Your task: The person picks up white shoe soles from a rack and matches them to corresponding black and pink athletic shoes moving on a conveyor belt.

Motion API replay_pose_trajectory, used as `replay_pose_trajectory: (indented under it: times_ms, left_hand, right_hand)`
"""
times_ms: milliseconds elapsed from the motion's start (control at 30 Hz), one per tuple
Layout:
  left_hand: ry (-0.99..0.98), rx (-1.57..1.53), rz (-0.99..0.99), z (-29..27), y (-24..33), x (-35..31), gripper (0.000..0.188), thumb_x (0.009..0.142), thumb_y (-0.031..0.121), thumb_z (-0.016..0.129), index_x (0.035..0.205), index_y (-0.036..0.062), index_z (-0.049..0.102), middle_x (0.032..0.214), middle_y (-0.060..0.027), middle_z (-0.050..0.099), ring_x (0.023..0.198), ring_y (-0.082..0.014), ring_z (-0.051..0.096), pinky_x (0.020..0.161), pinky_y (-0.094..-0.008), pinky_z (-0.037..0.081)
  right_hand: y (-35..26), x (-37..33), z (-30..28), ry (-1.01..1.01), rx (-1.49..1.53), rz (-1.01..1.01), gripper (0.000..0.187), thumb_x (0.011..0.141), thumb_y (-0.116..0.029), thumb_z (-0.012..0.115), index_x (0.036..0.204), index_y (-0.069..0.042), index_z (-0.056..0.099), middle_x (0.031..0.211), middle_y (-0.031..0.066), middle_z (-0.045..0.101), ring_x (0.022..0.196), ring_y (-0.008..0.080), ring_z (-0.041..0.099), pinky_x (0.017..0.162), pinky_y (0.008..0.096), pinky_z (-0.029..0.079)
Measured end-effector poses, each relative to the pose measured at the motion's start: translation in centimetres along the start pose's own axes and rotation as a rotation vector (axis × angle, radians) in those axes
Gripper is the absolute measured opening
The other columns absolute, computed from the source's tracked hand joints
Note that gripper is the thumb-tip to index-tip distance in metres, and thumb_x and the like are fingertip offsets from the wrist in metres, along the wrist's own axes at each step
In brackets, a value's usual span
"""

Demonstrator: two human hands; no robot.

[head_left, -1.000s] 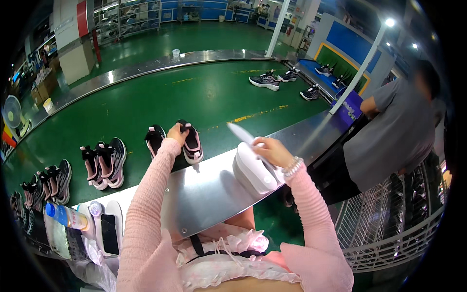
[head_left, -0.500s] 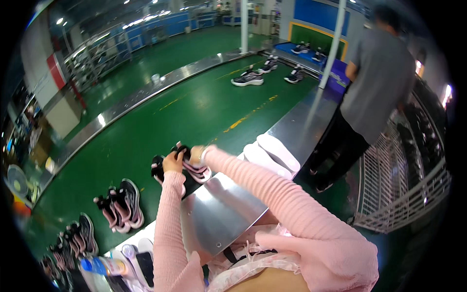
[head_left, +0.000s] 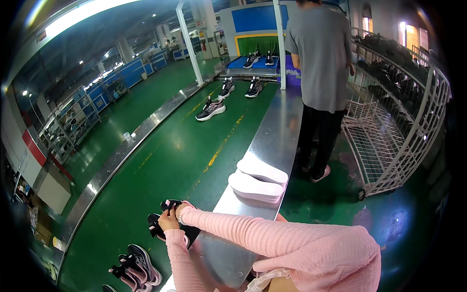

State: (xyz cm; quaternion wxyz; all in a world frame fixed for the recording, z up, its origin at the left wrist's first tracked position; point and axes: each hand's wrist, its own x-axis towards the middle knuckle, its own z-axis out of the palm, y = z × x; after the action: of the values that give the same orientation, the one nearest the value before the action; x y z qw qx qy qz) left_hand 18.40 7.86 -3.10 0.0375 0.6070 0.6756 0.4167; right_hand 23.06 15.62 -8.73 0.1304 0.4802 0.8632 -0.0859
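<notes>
My left hand (head_left: 169, 220) is closed on the opening of a black and pink sneaker (head_left: 170, 204) over the green belt. Against the same shoe my right hand (head_left: 180, 210) is closed too, its fingers partly hidden behind the wrist and the pink sleeve. Just left of my left hand, a second black sneaker (head_left: 153, 225) sits partly covered by the hand and forearm. Both shoes lie beside the metal ledge (head_left: 221, 248) in front of me.
White insoles (head_left: 258, 182) are stacked on the ledge to the right. More sneakers (head_left: 136, 267) stand at lower left; others (head_left: 212, 109) sit farther up the green belt (head_left: 175, 146). A co-worker (head_left: 318, 58) stands at right beside a white wire rack cart (head_left: 384, 141).
My view has swung to the right and up, bringing more of the cart and co-worker into sight. Both hands stay together at the sneaker.
</notes>
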Motion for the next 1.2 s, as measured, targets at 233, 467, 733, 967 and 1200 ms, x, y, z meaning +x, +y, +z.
replay_pose_trajectory:
  times_ms: [233,467,733,967,1200]
  left_hand:
    - [0.087,-0.015,0.009,-1.2,-1.3,-0.3,0.034,0.073,0.026,0.059,0.058,-0.0033,0.051,0.049,-0.0198,0.046,0.04,-0.0284,0.043,0.043,-0.0385,0.032]
    - [0.065,0.004,-0.019,-3.3,-0.9,-1.6,0.032,0.074,0.025,0.058,0.06,-0.0033,0.053,0.052,-0.0199,0.049,0.044,-0.0317,0.046,0.046,-0.04,0.035]
    - [0.05,0.067,0.013,-2.6,-1.4,-1.3,0.03,0.073,0.025,0.058,0.062,-0.0032,0.054,0.056,-0.0214,0.05,0.046,-0.0332,0.049,0.047,-0.0407,0.035]
    - [-0.071,0.032,-0.042,-2.6,-3.3,0.3,0.024,0.072,0.021,0.06,0.067,-0.0027,0.055,0.065,-0.0162,0.058,0.057,-0.0309,0.054,0.059,-0.037,0.043]
    - [-0.505,0.331,0.039,-3.6,3.8,0.2,0.029,0.064,0.014,0.065,0.09,0.0036,0.059,0.092,-0.0153,0.058,0.087,-0.029,0.056,0.074,-0.0343,0.045]
  right_hand:
    - [-1.0,-0.8,1.6,0.24,0.046,-0.213,0.023,0.075,-0.027,0.051,0.089,-0.014,0.064,0.09,0.0056,0.062,0.085,0.0217,0.059,0.073,0.0354,0.046]
    - [-2.9,-3.8,0.1,0.366,0.476,-0.032,0.022,0.079,-0.023,0.046,0.085,-0.007,0.061,0.081,0.012,0.062,0.078,0.0254,0.06,0.07,0.0331,0.047]
    - [-0.5,-2.9,0.3,0.684,-0.324,-0.597,0.033,0.083,-0.026,0.044,0.11,-0.011,0.054,0.12,0.0058,0.045,0.109,0.0197,0.045,0.09,0.0316,0.036]
    - [-1.8,-12.8,-1.1,0.723,0.296,-0.139,0.024,0.076,-0.011,0.046,0.094,-0.001,0.057,0.1,0.0186,0.055,0.096,0.0294,0.051,0.088,0.0358,0.037]
    - [9.1,-25.9,3.4,0.672,0.868,-0.372,0.025,0.082,-0.018,0.041,0.097,-0.006,0.056,0.089,0.0111,0.059,0.079,0.023,0.057,0.071,0.0326,0.045]
